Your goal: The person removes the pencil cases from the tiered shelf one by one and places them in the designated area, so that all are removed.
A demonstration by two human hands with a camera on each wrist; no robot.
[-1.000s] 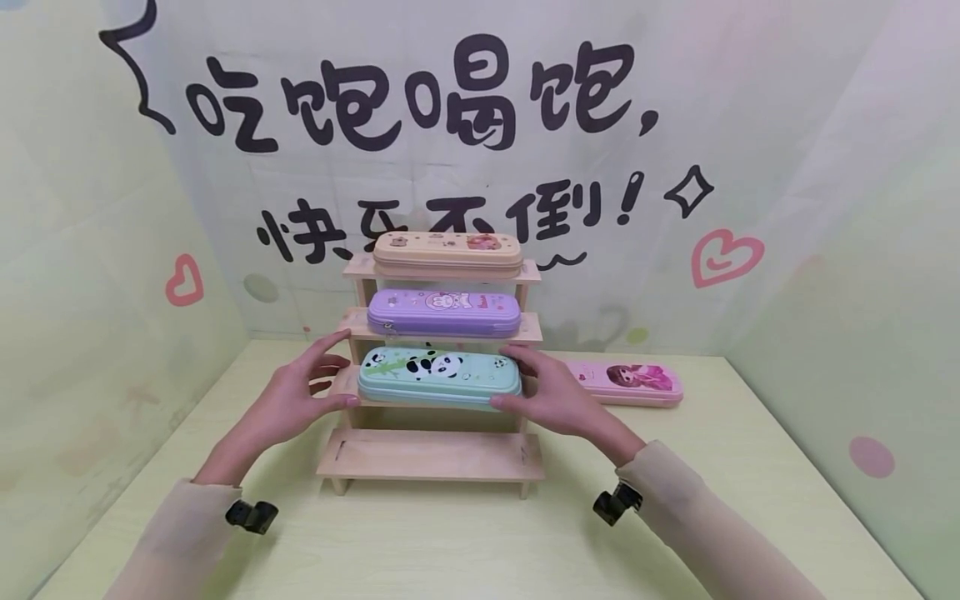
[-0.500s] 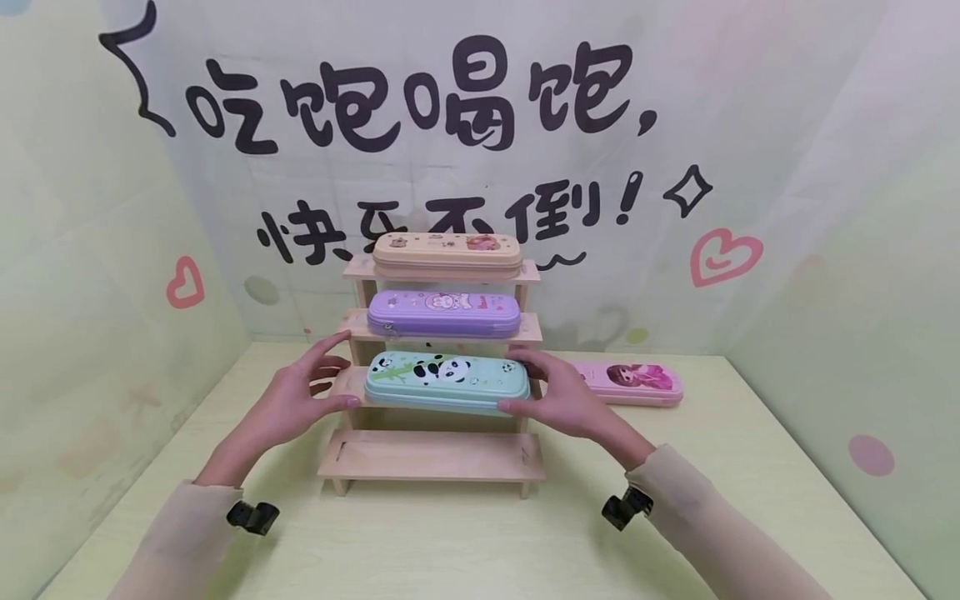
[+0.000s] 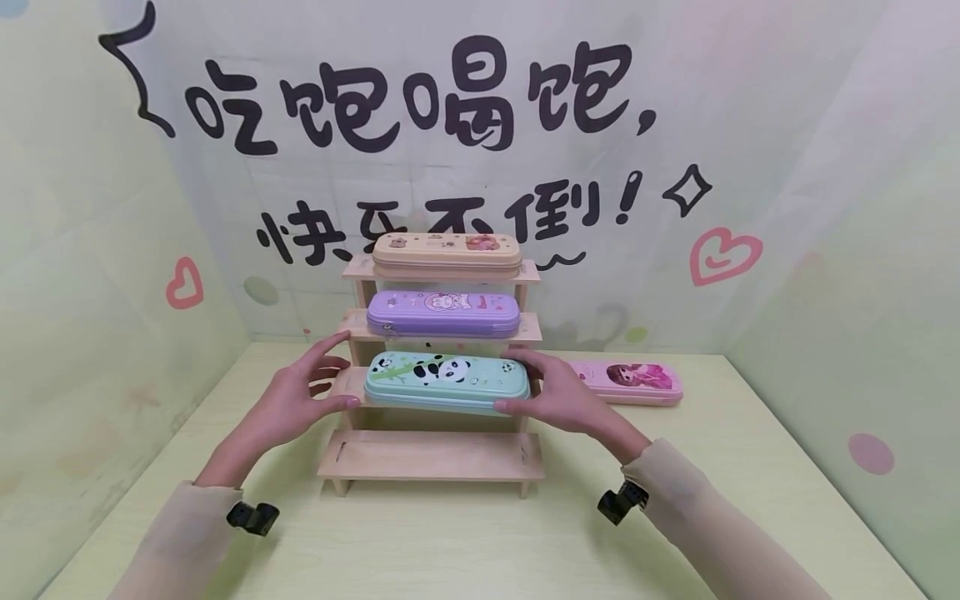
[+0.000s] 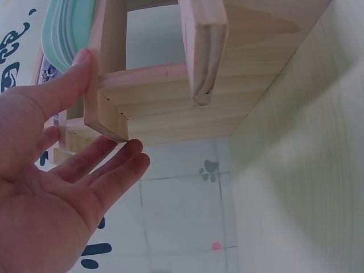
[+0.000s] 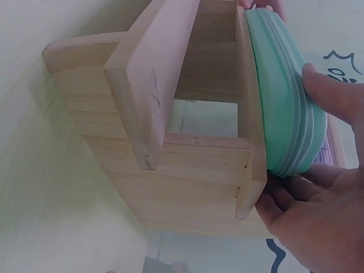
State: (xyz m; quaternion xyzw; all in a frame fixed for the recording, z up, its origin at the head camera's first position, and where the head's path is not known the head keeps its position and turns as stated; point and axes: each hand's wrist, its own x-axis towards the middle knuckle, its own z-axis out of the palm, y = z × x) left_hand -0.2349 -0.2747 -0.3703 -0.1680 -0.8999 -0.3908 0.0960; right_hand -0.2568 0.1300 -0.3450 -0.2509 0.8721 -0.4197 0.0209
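A mint-green pencil case (image 3: pixel 448 382) with pandas on its lid lies on the third tier down of a stepped wooden stand (image 3: pixel 431 454). My right hand (image 3: pixel 564 398) grips its right end, thumb at the front edge and fingers behind. In the right wrist view the case (image 5: pixel 278 96) lies along the board, my thumb on its side and fingertips by its end. My left hand (image 3: pixel 296 390) holds the left end of that tier. In the left wrist view, the thumb of the hand (image 4: pixel 51 187) presses the board (image 4: pixel 108 116) near the case while other fingertips touch its end.
A purple pencil case (image 3: pixel 444 314) and a cream pencil case (image 3: pixel 447 255) lie on the two upper tiers. On the table (image 3: pixel 450 550), right of the stand and partly behind my right hand, is a pink pencil case (image 3: pixel 637 383). A printed backdrop (image 3: pixel 480 175) stands behind.
The mint-green pencil case shifted slightly right with my right hand in the first half second, then stayed nearly still. My left hand has kept its place on the stand.
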